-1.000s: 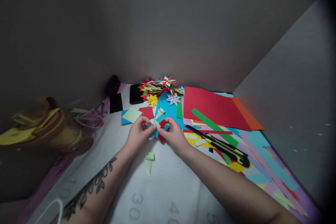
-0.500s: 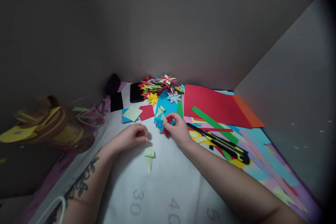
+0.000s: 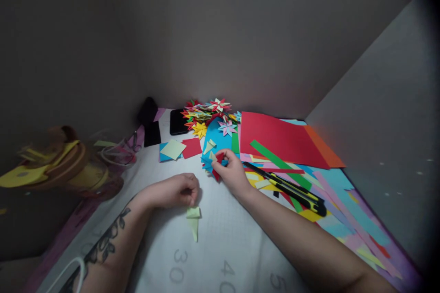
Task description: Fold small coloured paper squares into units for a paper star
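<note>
right hand [image 3: 229, 170] pinching red-and-blue folded paper [image 3: 217, 174] at its nine o'clock, left hand [image 3: 180, 190] curled beside pale green strip [image 3: 193, 213] at its five o'clock, grip unclear, red sheet [image 3: 278, 139] towards right hand's two o'clock

A: Way through?
B: Bare table [image 3: 233, 219] between left hand [image 3: 182, 190] and right hand [image 3: 230, 172]; green scrap [image 3: 193, 213] at its left edge.
A: Right side?
B: Obstructed: cutter [image 3: 299, 191], strips [image 3: 271, 157]. Far side: flowers [image 3: 206, 113], then wall [image 3: 220, 32].
</note>
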Tool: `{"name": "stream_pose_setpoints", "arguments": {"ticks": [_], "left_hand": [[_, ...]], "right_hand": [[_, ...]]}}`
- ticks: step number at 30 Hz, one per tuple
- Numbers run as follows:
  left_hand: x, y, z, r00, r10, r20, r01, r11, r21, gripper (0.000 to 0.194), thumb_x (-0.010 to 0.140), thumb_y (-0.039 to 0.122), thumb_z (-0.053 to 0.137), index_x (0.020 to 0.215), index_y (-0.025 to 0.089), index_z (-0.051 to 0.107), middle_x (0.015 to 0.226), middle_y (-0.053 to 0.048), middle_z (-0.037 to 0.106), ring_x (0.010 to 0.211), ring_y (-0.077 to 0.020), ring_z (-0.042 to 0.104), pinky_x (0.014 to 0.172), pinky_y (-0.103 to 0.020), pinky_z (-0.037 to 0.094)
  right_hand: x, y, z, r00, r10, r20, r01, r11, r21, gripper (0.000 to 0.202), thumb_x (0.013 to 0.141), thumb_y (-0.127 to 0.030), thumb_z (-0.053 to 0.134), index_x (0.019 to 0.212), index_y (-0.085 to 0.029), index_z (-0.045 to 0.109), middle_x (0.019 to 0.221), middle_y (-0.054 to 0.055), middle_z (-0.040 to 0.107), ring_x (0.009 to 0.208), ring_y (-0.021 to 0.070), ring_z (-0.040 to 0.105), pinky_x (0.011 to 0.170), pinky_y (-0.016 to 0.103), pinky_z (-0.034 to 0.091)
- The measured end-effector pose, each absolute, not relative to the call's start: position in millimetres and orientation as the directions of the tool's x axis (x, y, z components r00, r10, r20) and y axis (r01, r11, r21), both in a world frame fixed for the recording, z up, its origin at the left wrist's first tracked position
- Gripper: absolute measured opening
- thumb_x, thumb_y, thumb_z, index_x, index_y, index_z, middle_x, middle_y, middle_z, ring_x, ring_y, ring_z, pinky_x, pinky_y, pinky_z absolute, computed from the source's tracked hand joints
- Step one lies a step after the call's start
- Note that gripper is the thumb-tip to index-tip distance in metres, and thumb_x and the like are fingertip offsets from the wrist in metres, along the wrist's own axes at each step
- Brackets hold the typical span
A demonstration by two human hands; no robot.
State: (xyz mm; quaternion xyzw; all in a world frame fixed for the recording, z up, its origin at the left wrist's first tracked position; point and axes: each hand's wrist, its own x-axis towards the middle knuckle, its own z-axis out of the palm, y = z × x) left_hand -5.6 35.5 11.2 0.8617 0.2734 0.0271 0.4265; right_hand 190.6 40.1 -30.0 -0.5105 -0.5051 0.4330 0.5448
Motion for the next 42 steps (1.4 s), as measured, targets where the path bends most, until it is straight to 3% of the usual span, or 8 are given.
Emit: {"name": "stream_pose_setpoints", "arguments": {"ticks": [4, 9, 15, 20, 23, 26, 31, 42], "left_hand": [[-1, 30, 14, 0.829, 0.508, -0.232, 0.518, -0.543, 0.661, 0.016, 0.069, 0.024, 0.066, 0.083, 0.02, 0.062, 0.089, -0.003, 0.055, 0.089, -0.0169, 0.048, 0.077, -0.024, 0.038], [8, 21, 15, 0.815, 0.516, -0.263, 0.563, -0.6, 0.568, 0.007, 0.062, 0.014, 0.066, 0.063, 0.018, 0.06, 0.082, -0.001, 0.052, 0.084, -0.0158, 0.046, 0.073, -0.024, 0.036], [5, 24, 19, 0.849, 0.477, -0.225, 0.438, -0.4, 0.805, 0.008, 0.071, 0.021, 0.061, 0.066, 0.017, 0.057, 0.078, -0.001, 0.056, 0.077, -0.0133, 0.05, 0.071, -0.023, 0.039], [11, 30, 13, 0.551, 0.816, -0.174, 0.372, -0.053, 0.927, 0.015, 0.077, 0.031, 0.054, 0.073, 0.017, 0.051, 0.065, 0.002, 0.055, 0.057, -0.0092, 0.047, 0.052, -0.019, 0.035], [18, 33, 5, 0.301, 0.952, -0.057, 0.299, -0.038, 0.953, 0.014, 0.074, 0.03, 0.058, 0.074, 0.017, 0.051, 0.061, 0.003, 0.053, 0.053, -0.0088, 0.046, 0.049, -0.019, 0.034], [24, 34, -1, 0.191, 0.982, -0.011, 0.289, -0.045, 0.956, 0.015, 0.071, 0.03, 0.059, 0.077, 0.016, 0.056, 0.065, 0.002, 0.057, 0.056, -0.0099, 0.049, 0.052, -0.02, 0.037], [30, 34, -10, 0.115, 0.993, -0.03, 0.258, -0.001, 0.966, 0.018, 0.068, 0.032, 0.063, 0.075, 0.015, 0.062, 0.066, 0.0, 0.059, 0.057, -0.0102, 0.05, 0.052, -0.02, 0.036], [28, 35, -5, 0.114, 0.983, -0.146, 0.005, 0.147, 0.989, 0.025, 0.064, 0.033, 0.068, 0.073, 0.015, 0.053, 0.056, 0.003, 0.054, 0.05, -0.0078, 0.048, 0.05, -0.02, 0.038]], "right_hand": [[190, 39, -29, 0.105, 0.992, 0.073, 0.021, 0.071, -0.997, 0.018, 0.069, -0.026, 0.061, 0.082, -0.02, 0.052, 0.072, -0.002, 0.054, 0.055, 0.0091, 0.05, 0.045, 0.019, 0.042], [191, 40, -31, 0.095, 0.994, 0.051, -0.006, 0.052, -0.999, 0.021, 0.069, -0.029, 0.062, 0.084, -0.02, 0.051, 0.072, -0.003, 0.055, 0.052, 0.0082, 0.05, 0.042, 0.018, 0.041], [191, 39, -29, 0.097, 0.993, 0.074, -0.008, 0.075, -0.997, 0.02, 0.069, -0.029, 0.062, 0.083, -0.02, 0.052, 0.072, -0.002, 0.054, 0.054, 0.0089, 0.05, 0.045, 0.019, 0.043], [192, 37, -25, 0.126, 0.987, 0.098, 0.013, 0.098, -0.995, 0.019, 0.07, -0.028, 0.061, 0.084, -0.02, 0.052, 0.07, -0.003, 0.053, 0.053, 0.0095, 0.05, 0.045, 0.02, 0.042], [191, 36, -25, 0.139, 0.984, 0.113, 0.034, 0.109, -0.993, 0.02, 0.069, -0.028, 0.062, 0.084, -0.02, 0.053, 0.072, -0.001, 0.056, 0.059, 0.0118, 0.054, 0.05, 0.022, 0.045], [190, 35, -25, 0.126, 0.987, 0.1, 0.037, 0.096, -0.995, 0.019, 0.07, -0.03, 0.062, 0.084, -0.02, 0.054, 0.073, -0.001, 0.058, 0.059, 0.0128, 0.056, 0.052, 0.024, 0.045], [189, 34, -24, 0.177, 0.975, 0.136, 0.046, 0.13, -0.99, 0.016, 0.068, -0.026, 0.063, 0.08, -0.019, 0.054, 0.077, 0.0, 0.06, 0.073, 0.0152, 0.059, 0.064, 0.025, 0.046], [189, 34, -23, 0.158, 0.977, 0.141, 0.054, 0.134, -0.989, 0.018, 0.068, -0.029, 0.062, 0.081, -0.02, 0.054, 0.078, 0.001, 0.06, 0.073, 0.0161, 0.058, 0.062, 0.026, 0.046]]}}
